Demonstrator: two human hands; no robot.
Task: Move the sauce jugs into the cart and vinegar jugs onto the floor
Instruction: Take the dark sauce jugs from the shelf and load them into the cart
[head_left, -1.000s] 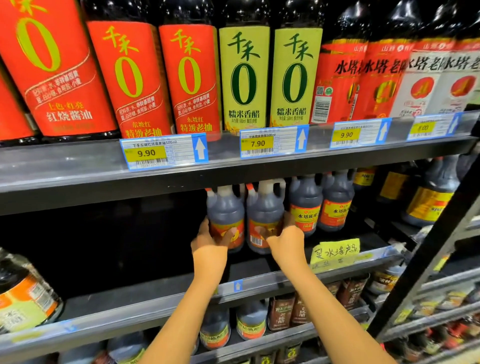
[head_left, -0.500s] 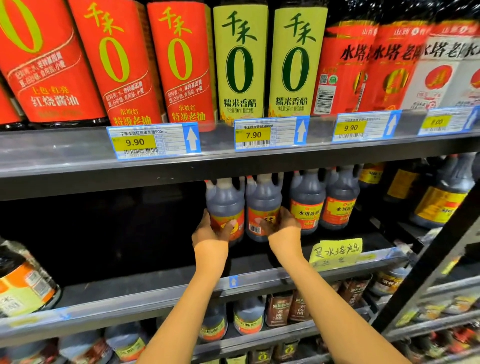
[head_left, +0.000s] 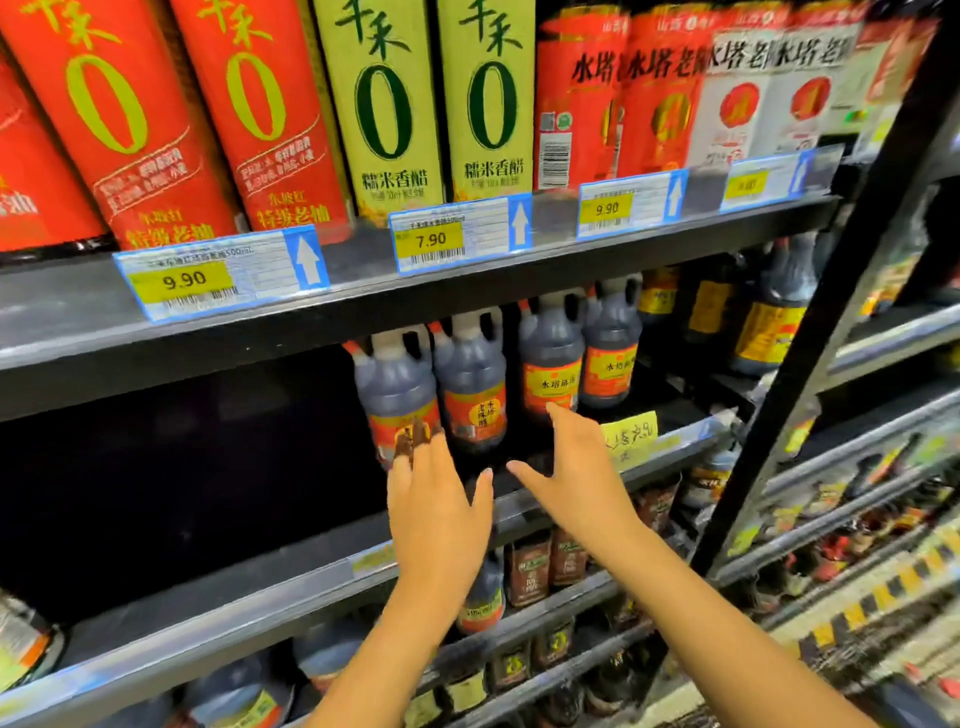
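Both grips are spread wide, holding nothing. My left grip reaches at the leftmost vinegar jug, my right grip at the third jug. The jugs stand packed together on the shelf. I judge them heavy, so a shallow hold could slip, or dragging one out could topple its neighbour.

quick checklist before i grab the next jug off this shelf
1. Left hand free: ok, open, fingertips at the leftmost jug.
2. Right hand free: ok, open, fingers spread before the third jug.
3. Grip on a jug: not ok, neither hand curls round one.
4. Jugs upright: ok, those two, the second jug and the fourth jug all stand upright.
5. Headroom under the upper shelf: cannot tell, its edge hides the cap tops.
6. Cart ready: cannot tell, not in view.
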